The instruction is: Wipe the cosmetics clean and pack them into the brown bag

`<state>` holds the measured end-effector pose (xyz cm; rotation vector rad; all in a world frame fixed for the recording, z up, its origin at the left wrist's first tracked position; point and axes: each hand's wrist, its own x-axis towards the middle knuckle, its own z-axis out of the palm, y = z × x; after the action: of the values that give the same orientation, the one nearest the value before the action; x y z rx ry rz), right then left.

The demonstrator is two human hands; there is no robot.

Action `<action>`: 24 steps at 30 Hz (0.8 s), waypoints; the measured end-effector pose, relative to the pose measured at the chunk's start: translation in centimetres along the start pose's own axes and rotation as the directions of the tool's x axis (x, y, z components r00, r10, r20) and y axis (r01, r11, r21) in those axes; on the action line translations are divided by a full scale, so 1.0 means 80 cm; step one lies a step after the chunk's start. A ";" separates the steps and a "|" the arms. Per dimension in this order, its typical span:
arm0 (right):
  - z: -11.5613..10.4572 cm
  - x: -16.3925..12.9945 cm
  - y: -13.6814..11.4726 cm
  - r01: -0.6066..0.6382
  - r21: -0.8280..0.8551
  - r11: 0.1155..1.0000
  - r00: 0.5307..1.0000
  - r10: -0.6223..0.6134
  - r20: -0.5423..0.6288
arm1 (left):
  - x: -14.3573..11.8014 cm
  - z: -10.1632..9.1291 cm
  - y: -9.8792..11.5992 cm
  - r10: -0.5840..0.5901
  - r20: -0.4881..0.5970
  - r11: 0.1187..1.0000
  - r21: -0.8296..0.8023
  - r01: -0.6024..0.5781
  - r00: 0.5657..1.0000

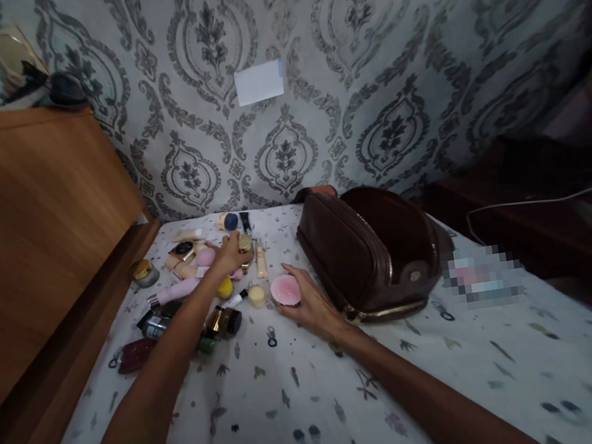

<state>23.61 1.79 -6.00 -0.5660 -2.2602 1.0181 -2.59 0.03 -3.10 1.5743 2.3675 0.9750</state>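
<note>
My left hand reaches forward over a scatter of cosmetics on the white patterned sheet and grips a small gold-capped item. My right hand rests on the sheet, its fingers around a round pink compact. Just right of that hand lies an open brown zip pouch. Near the left hand lie a pink tube, a yellow sponge, a small cream jar and a slim beige tube.
A wooden cabinet stands along the left edge. Dark bottles, a dark red bottle and a gold-lidded jar lie on the left of the sheet. A patterned wall rises behind. A white cable runs at the right.
</note>
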 end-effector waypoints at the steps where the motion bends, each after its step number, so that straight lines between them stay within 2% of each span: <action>1: 0.000 0.000 0.000 0.005 0.010 1.000 1.000 -0.005 -0.006 | -0.002 -0.002 0.004 0.002 0.013 0.999 0.033 -0.003 1.000; 4: 0.000 0.000 0.002 0.000 0.072 0.997 1.000 0.002 -0.028 | -0.014 -0.016 0.021 0.018 0.025 0.991 0.134 -0.021 1.000; 7: -0.001 0.001 0.007 -0.052 0.177 0.983 0.995 0.066 -0.072 | -0.043 -0.037 0.047 0.075 0.037 0.972 0.222 -0.081 0.996; 9: -0.001 0.003 0.012 -0.085 0.232 0.969 0.988 0.113 -0.107 | -0.077 -0.047 0.068 0.133 0.077 0.952 0.269 -0.149 0.988; 12: -0.001 0.005 0.017 -0.092 0.258 0.962 0.982 0.130 -0.135 | -0.143 -0.052 0.098 0.204 0.159 0.915 0.320 -0.246 0.966; 15: -0.001 0.005 0.020 -0.080 0.237 0.968 0.983 0.116 -0.141 | -0.211 -0.052 0.111 0.220 0.178 0.869 0.411 -0.276 0.959; 17: -0.001 0.005 0.020 -0.084 0.229 0.970 0.983 0.119 -0.141 | -0.248 -0.055 0.106 0.220 0.141 0.803 0.536 -0.261 0.965; 19: -0.001 0.005 0.020 -0.085 0.231 0.969 0.983 0.120 -0.141 | -0.274 -0.063 0.090 0.197 0.070 0.748 0.634 -0.197 0.978; 21: 0.000 0.005 0.020 -0.082 0.233 0.969 0.983 0.117 -0.142 | -0.291 -0.072 0.070 0.163 0.005 0.725 0.677 -0.124 0.987; 24: 0.000 0.006 0.020 -0.080 0.229 0.970 0.981 0.117 -0.153 | -0.303 -0.084 0.043 0.143 -0.020 0.710 0.698 -0.089 0.989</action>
<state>23.45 3.08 -7.08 -0.6462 -1.9587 1.2079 7.93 -23.05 -1.46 1.9478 2.9160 0.0978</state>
